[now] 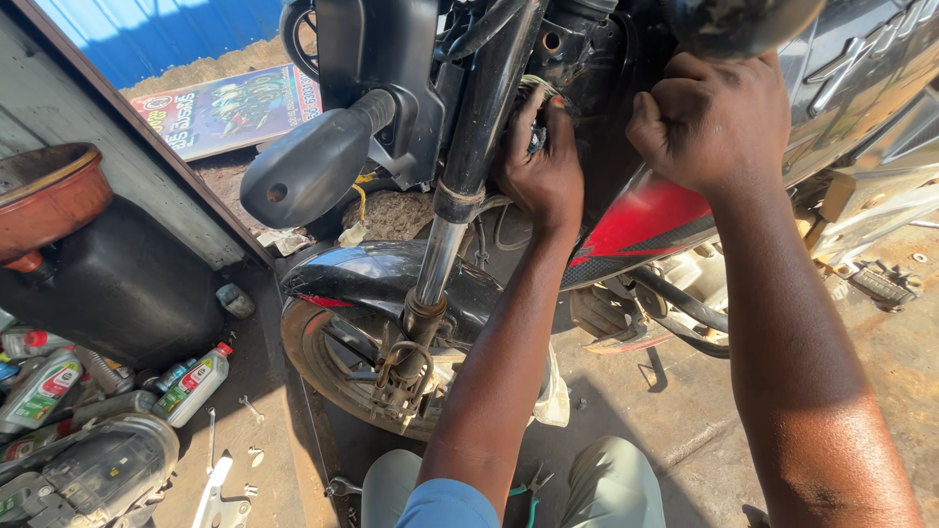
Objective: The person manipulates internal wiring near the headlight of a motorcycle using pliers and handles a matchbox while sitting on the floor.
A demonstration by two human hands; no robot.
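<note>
L hand (541, 168) fingers pinched on wire bundle (536, 90), pale strands behind black fork tube (476, 137), under headlight area. R hand (711, 119) fisted tight vs black/red fairing (641, 220); grip contents hidden, can't tell.

I'm seeing a glossy black front mudguard (377, 274) with a small red mark; the fuel tank panel (641, 220) is showing red edged in black. A rust-brown funnel (44, 196) is sitting on a black drum (117, 284); the oil bottles (194, 386) are looking grey with red caps and green labels.
</note>
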